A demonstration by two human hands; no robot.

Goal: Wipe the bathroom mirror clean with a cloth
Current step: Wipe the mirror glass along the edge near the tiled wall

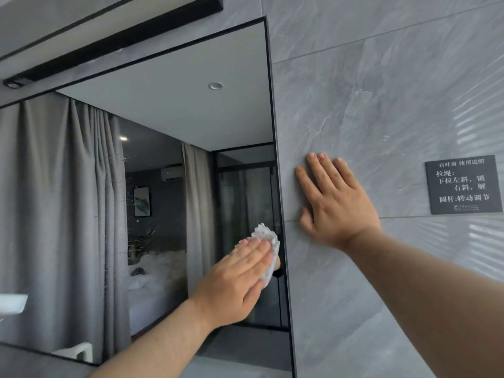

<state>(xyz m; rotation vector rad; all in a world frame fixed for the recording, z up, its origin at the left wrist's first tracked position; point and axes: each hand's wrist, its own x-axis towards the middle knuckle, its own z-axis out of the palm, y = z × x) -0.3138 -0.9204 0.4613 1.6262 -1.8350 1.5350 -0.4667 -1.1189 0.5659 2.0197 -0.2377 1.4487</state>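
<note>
1. The mirror (152, 165) hangs on a grey tile wall (381, 91). It has a thin dark frame.
2. The left hand (237, 279) presses a white cloth (267, 249) flat on the glass. Its fingers are straight and lie on top of the cloth.
3. The cloth is low on the mirror, right by the right edge.
4. The right hand (335, 203) lies flat on the wall, just beside the mirror. Its fingers are straight and it holds nothing.
5. Small white spots show on the glass near the middle.
6. A dark sign (463, 184) with white writing is on the wall, well to the right of the right hand.
7. A black bar (114, 42) sits above the mirror.
</note>
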